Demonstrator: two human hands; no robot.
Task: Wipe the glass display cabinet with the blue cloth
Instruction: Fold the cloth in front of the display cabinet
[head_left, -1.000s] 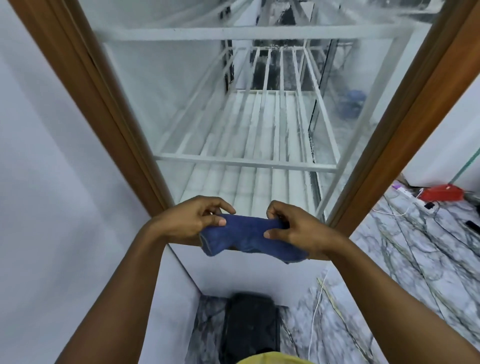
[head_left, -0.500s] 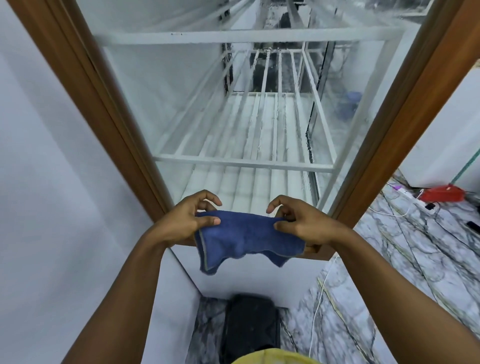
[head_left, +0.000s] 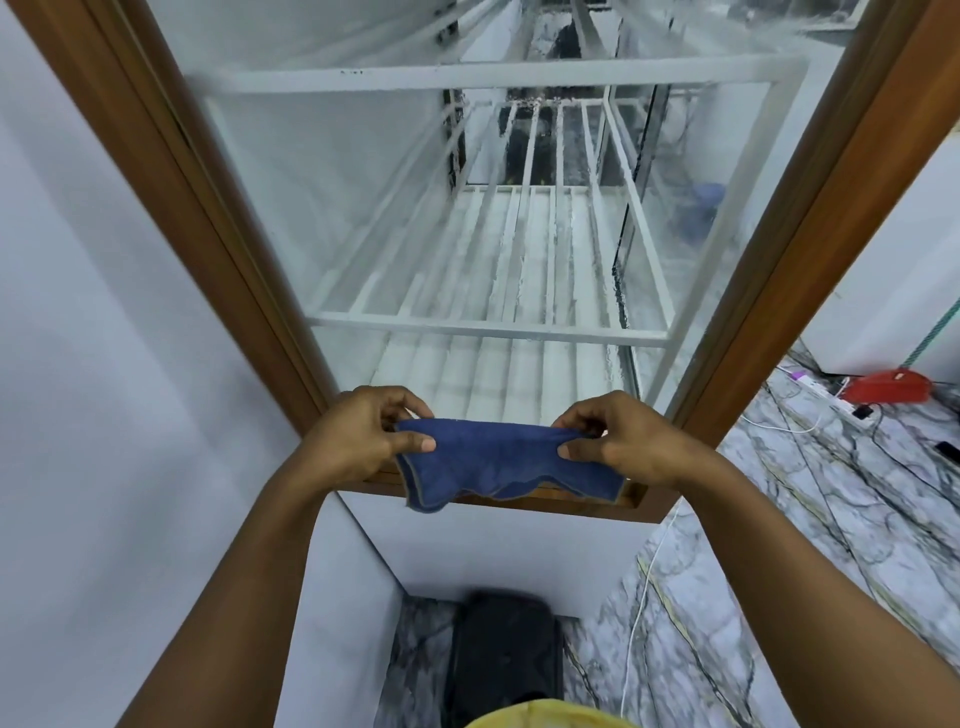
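Blue cloth (head_left: 498, 462) stretched between both hands (head_left: 363, 436).

Both bare forearms reach forward from the lower corners and draw near each other. The left hand (head_left: 361, 439) pinches one upper corner of the blue cloth (head_left: 498, 462) between thumb and curled fingers. The right hand (head_left: 626, 441) pinches the opposite corner in the same way.

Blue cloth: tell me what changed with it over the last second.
The blue cloth went from bunched to spread flat as the left hand and right hand drew apart, each pinching an upper corner; its lower edge now hangs free. Both hands kept their hold throughout. The glass display cabinet stayed as it was.
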